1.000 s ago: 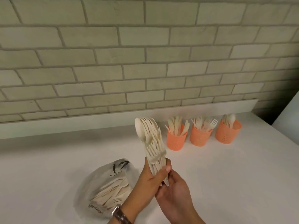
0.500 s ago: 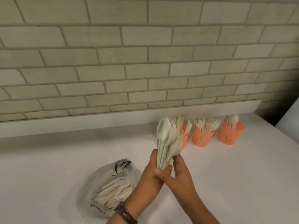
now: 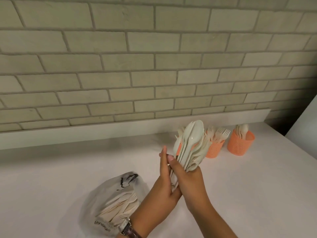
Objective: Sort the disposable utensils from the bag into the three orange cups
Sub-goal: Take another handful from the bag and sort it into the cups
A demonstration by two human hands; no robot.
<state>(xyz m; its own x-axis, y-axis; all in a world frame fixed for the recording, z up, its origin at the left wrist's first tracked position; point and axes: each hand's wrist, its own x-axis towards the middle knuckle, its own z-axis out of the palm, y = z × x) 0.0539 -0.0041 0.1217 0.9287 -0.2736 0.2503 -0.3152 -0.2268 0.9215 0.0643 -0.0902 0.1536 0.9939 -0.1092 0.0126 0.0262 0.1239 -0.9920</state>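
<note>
Handoff just happened: right hand (image 3: 189, 177) now wraps the utensil bundle (image 3: 191, 143) that the left hand (image 3: 163, 184) was clutching; left fingers lie straight along the handles; orange cups (image 3: 214, 151) just beyond the grip; bag (image 3: 109, 194) below-left, still loaded; dropping into cups comes next, I'd guess.

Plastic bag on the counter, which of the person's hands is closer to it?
Left. The left hand sits just up-right of the bag, its wrist over the bag's corner; the right hand, gripping the utensil bundle, is farther right.
</note>
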